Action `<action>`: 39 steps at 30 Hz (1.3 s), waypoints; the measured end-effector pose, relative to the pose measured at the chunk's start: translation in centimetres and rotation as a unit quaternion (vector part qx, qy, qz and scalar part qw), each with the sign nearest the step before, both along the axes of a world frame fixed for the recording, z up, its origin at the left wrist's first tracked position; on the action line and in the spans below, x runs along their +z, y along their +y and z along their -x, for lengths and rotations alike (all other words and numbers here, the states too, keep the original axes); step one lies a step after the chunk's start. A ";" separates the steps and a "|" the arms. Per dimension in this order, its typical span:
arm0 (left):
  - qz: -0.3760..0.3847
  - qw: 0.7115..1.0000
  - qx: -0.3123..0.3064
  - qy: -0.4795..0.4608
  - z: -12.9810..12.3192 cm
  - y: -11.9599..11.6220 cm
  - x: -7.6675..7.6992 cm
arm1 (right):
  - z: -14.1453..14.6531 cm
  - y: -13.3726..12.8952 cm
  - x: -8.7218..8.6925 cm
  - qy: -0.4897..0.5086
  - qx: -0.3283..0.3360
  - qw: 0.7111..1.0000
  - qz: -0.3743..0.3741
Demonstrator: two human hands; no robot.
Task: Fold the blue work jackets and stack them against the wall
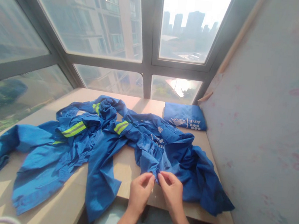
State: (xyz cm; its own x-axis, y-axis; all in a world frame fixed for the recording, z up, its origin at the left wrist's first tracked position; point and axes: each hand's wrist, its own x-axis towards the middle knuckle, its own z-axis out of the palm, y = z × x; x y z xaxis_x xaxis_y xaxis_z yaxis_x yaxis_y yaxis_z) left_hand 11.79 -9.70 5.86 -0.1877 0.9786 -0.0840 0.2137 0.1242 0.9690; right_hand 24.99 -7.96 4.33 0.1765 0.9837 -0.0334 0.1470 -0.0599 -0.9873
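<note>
A rumpled blue work jacket (182, 151) with white lettering lies in front of me on the wooden ledge. My left hand (140, 189) pinches the near edge of its cloth between thumb and fingertips. Close beside it, my right hand (170, 191) pinches the same edge, so the two sets of fingertips are nearly touching. What exactly sits between the fingertips is too small to make out. To the left, touching this jacket, spreads a second crumpled blue garment (54, 155) with yellow-green and silver reflective bands; one part hangs over the front edge.
A folded blue garment (184, 112) with white print rests at the back right by the window (143, 67). On the right stands a pale patterned wall (268, 121). The wooden ledge (127, 159) ends just in front of my lap. A white curved object (1, 220) shows at bottom left.
</note>
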 end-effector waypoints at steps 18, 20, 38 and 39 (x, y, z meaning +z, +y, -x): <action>-0.146 0.966 -0.087 0.196 0.2 0.1 0.9 | -0.7 -0.5 0.9 -0.082 0.080 0.990 -0.087; -0.161 0.958 -0.107 0.211 0.4 0.2 0.8 | -0.9 -0.5 1.0 -0.108 0.096 0.983 -0.110; -0.128 0.952 -0.166 0.223 0.5 1.0 -0.3 | -2.6 0.2 1.4 -0.233 0.182 0.946 -0.129; -0.123 0.952 -0.173 0.219 0.5 1.1 -0.3 | -2.8 0.3 1.4 -0.227 0.180 0.949 -0.125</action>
